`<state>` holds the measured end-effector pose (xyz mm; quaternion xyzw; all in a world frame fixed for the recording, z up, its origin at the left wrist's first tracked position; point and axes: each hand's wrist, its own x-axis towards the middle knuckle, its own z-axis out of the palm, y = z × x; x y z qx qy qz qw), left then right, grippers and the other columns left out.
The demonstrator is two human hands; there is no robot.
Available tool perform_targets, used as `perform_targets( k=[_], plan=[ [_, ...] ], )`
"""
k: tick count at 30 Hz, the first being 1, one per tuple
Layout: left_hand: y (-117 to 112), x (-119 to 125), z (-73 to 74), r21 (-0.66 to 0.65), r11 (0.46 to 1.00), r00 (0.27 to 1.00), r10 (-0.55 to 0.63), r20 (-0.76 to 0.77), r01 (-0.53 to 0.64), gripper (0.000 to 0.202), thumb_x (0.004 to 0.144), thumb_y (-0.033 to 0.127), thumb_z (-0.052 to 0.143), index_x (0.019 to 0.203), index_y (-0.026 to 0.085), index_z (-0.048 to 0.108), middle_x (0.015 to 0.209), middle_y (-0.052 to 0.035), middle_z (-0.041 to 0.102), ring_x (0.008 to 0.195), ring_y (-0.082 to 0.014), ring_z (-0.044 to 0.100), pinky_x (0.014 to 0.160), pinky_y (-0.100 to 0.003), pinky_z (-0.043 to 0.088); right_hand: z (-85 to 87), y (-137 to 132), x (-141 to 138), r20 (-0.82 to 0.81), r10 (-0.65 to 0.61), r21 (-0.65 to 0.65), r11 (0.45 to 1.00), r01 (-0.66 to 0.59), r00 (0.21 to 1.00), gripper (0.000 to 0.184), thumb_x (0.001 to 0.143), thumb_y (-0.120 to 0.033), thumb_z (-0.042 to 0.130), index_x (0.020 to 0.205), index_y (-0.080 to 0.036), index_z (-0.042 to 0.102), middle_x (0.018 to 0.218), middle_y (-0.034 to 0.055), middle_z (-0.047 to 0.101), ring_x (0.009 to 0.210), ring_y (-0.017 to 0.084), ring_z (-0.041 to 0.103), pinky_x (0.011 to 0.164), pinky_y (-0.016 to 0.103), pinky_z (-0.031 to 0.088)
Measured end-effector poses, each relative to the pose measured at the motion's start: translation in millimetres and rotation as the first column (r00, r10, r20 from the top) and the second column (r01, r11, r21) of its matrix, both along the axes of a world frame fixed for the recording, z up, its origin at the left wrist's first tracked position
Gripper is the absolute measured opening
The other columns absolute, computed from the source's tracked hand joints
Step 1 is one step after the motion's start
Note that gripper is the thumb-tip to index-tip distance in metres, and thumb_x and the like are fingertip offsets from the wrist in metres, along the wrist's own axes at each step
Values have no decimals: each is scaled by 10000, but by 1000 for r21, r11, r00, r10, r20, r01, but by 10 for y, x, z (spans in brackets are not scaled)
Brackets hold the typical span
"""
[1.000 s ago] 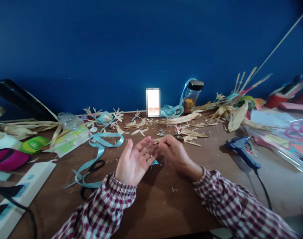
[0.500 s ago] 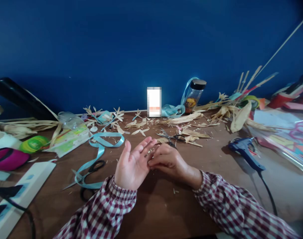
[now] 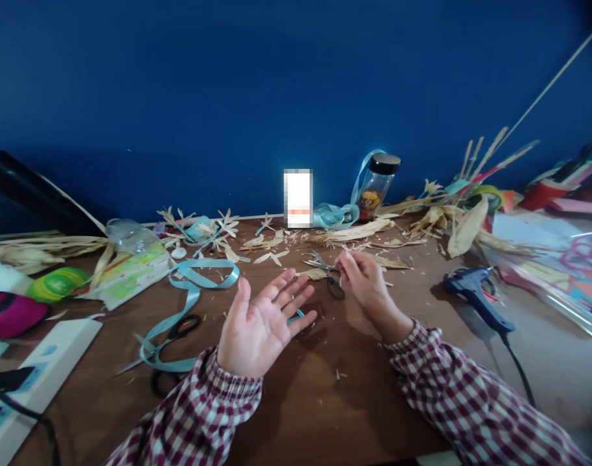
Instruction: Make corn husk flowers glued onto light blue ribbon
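My left hand (image 3: 261, 327) is palm up above the table, fingers spread, with nothing lying on the palm. A thin light-blue strip (image 3: 296, 315) shows between its ring and little fingers; I cannot tell whether they touch it. My right hand (image 3: 366, 285) is farther forward, its fingers bent and pressed together beside the small scissors (image 3: 328, 270). Its fingertips hide whatever they pinch, if anything. Under the scissors lie pieces of dry corn husk (image 3: 313, 275). Left of my left hand, larger black-handled scissors (image 3: 182, 327) lie under a light-blue ribbon (image 3: 192, 296).
A blue glue gun (image 3: 480, 294) lies at right. Along the wall stand a black-lidded jar (image 3: 377, 184) and a bright, blurred-out screen (image 3: 298, 197), with husk flowers (image 3: 228, 223) to their left. A white power strip (image 3: 57, 362) is at front left.
My right hand has left my left hand's fingertips and moved right and forward to the small scissors. My left hand's fingers have spread wider, and the blue strip shows.
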<state>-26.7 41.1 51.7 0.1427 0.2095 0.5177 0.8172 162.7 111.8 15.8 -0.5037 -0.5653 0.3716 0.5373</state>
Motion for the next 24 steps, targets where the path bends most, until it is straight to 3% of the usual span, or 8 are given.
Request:
perform_targets(
  k=[4, 8, 10, 13, 17, 20, 22, 24],
  plan=[
    [-7, 23, 12, 1, 1000, 1000, -6, -20, 6, 660, 829, 654, 313, 1212, 155, 512, 1380, -160, 431, 1319, -358, 289, 1011, -557, 310, 30, -145, -119, -26, 340, -94, 936, -341, 940, 283, 862, -372, 498, 851, -141, 662, 679, 14, 601, 642, 124, 548, 570, 221, 428],
    [-19, 35, 6, 7, 1000, 999, -11, -52, 11, 652, 823, 658, 322, 1176, 157, 543, 1330, -161, 479, 1279, -359, 359, 984, -549, 350, 50, -186, -136, -25, 418, -117, 901, -418, 908, 216, 825, -335, 565, 901, -149, 645, 791, 28, 644, 708, 132, 575, 616, 230, 445],
    [-13, 30, -3, 14, 999, 996, 40, -85, -39, 615, 839, 625, 340, 1151, 143, 562, 1264, -165, 531, 1212, -343, 444, 966, -526, 385, 48, -124, -72, 67, 326, -64, 945, -322, 943, 187, 831, -325, 557, 820, -151, 627, 712, 2, 604, 640, 112, 530, 573, 212, 408],
    [19, -7, -17, 16, 983, 976, 184, -119, -183, 523, 881, 528, 356, 1081, 110, 597, 1121, -155, 608, 1023, -269, 585, 896, -437, 475, 68, 13, 90, 216, 66, 52, 996, -79, 974, 226, 859, -342, 511, 741, -160, 577, 611, -27, 518, 556, 99, 446, 513, 210, 340],
    [52, -69, -15, -40, 968, 961, 240, -137, -247, 496, 907, 472, 335, 1004, 81, 625, 993, -134, 646, 798, -190, 640, 694, -307, 558, 152, 141, 326, 401, -180, 188, 976, 112, 898, 360, 906, -369, 413, 629, -169, 524, 538, -23, 491, 500, 102, 413, 496, 234, 294],
    [39, -71, 1, -53, 965, 954, 245, -173, -258, 474, 910, 457, 342, 985, 90, 633, 993, -121, 648, 740, -171, 641, 592, -261, 559, 202, 187, 474, 496, -374, 287, 922, 258, 784, 427, 905, -408, 402, 572, -170, 522, 527, 5, 520, 509, 124, 451, 526, 258, 323],
    [25, -57, 9, -74, 962, 949, 243, -200, -262, 444, 914, 433, 351, 955, 98, 641, 988, -113, 652, 711, -157, 638, 558, -241, 555, 203, 218, 559, 543, -489, 374, 869, 325, 683, 345, 873, -428, 457, 705, -163, 600, 652, 49, 598, 631, 176, 530, 610, 292, 383],
    [17, -44, 15, -96, 958, 945, 244, -219, -270, 427, 917, 414, 354, 933, 101, 644, 983, -110, 654, 696, -148, 637, 551, -233, 555, 179, 251, 629, 601, -513, 443, 852, 278, 612, 371, 815, -429, 540, 1045, -142, 590, 972, 136, 626, 907, 263, 553, 740, 356, 416]
  ],
)
